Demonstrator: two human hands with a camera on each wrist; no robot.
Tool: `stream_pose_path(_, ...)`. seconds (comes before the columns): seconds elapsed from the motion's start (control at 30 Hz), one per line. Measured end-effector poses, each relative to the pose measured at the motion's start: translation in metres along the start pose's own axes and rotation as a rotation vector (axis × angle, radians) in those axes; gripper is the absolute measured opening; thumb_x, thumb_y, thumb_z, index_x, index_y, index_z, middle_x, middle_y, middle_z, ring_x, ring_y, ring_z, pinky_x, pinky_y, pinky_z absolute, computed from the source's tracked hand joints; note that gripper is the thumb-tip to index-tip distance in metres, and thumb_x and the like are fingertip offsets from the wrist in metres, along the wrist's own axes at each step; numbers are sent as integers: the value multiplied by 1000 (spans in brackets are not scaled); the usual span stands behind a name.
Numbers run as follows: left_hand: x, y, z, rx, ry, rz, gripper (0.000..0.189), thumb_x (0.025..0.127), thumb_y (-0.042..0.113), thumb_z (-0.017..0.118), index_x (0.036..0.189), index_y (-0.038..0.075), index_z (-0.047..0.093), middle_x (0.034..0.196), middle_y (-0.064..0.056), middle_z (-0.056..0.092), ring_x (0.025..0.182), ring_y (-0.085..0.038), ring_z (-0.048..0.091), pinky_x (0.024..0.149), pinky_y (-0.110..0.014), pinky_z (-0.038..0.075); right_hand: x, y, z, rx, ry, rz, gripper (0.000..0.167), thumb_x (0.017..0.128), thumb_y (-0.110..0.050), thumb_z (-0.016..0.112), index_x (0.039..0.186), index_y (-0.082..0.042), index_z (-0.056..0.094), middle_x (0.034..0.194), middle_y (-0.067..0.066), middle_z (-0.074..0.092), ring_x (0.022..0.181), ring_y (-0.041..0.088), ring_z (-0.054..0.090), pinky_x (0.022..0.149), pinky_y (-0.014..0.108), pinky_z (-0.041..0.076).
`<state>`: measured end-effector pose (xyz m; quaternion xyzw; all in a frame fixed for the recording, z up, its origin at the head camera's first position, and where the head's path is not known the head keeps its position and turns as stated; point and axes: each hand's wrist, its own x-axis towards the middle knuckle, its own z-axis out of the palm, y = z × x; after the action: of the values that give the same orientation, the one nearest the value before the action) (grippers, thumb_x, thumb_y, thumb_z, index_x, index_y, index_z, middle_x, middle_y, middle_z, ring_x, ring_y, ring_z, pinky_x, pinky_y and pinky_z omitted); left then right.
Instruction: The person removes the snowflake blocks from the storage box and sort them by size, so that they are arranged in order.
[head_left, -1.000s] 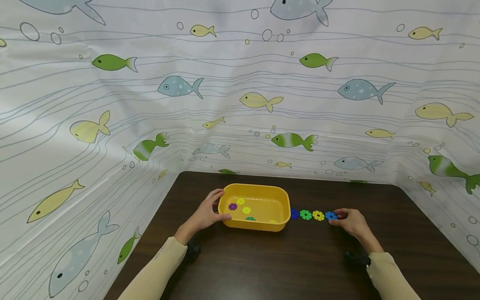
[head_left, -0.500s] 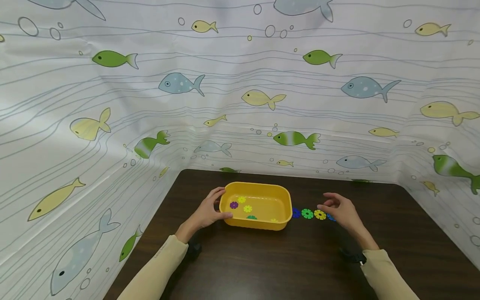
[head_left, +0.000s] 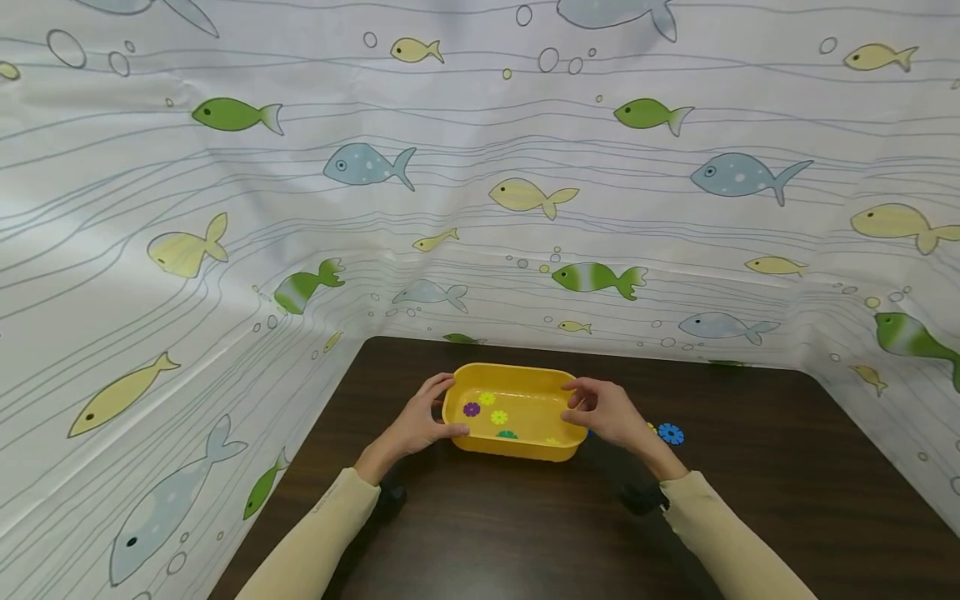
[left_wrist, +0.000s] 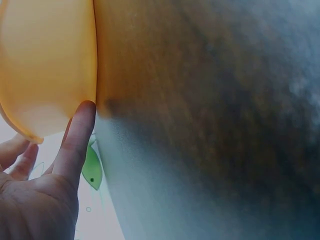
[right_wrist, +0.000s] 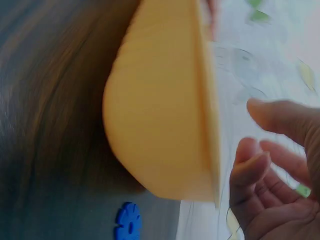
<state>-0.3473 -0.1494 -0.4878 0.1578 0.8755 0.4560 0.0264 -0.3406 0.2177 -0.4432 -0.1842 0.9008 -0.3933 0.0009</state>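
A yellow plastic basin [head_left: 517, 451] sits on the dark table, with several flower-shaped discs inside, among them a purple disc [head_left: 471, 409] and a green disc [head_left: 507, 434]. My left hand [head_left: 415, 427] grips its left end, thumb at the front and fingers behind. Over the right end is my right hand [head_left: 613, 414], fingers loosely bent with nothing between them; the right wrist view shows that hand [right_wrist: 280, 175] just off the rim. Right of the basin lie a light blue disc [head_left: 671, 433] and a yellow disc [head_left: 651, 427], partly behind my right hand.
Dark wood-grain table [head_left: 480, 525] runs under everything. A white sheet printed with fish [head_left: 450, 100] walls in the back and both sides. In the right wrist view a dark blue disc [right_wrist: 129, 221] lies close beside the basin.
My right hand has let go of the light blue disc at the end of the row and moved left to above the basin's right end. My left hand stays on the basin.
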Motion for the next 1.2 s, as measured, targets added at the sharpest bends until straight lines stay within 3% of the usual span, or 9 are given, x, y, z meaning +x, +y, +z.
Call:
stream_pose_path(0.23, 3, -2, 0, -4, 4, 5, 89, 93, 28, 89, 165, 2, 43, 177, -16, 31, 146, -43, 54, 123, -58, 51, 30, -17, 26, -122, -190, -78, 41, 94, -15, 86, 130, 0, 74, 100, 6, 73, 85, 14, 61, 73, 23, 55)
stream_pose_path(0.47, 2, -3, 2, -4, 6, 2, 87, 94, 27, 88, 164, 2, 43, 177, -17, 32, 146, -44, 54, 123, -58, 51, 47, -21, 48, -179, -353, -110, 34, 92, -13, 86, 124, -3, 78, 91, 2, 74, 78, 11, 58, 74, 22, 55)
stream_pose_path(0.7, 1, -2, 4, 1, 7, 10, 87, 93, 27, 88, 164, 2, 44, 176, -17, 32, 145, -44, 55, 122, -58, 53, 56, -17, 66, -207, -411, -176, 25, 92, -1, 82, 117, -6, 82, 90, 3, 75, 78, 7, 58, 79, 19, 58)
stream_pose_path(1.0, 1, -3, 3, 1, 7, -3, 87, 93, 27, 88, 165, 4, 44, 177, -15, 32, 145, -43, 55, 120, -56, 54, 62, -13, 73, -132, -463, -146, 26, 91, 3, 81, 115, -8, 82, 90, 2, 70, 80, 11, 56, 76, 19, 54)
stream_pose_path(1.2, 1, -2, 2, 0, 13, -10, 88, 93, 28, 88, 165, 5, 44, 177, -14, 32, 146, -43, 55, 121, -55, 54, 63, -13, 74, -145, -455, -130, 22, 91, 4, 79, 109, -9, 78, 93, 1, 69, 85, 15, 57, 86, 28, 58)
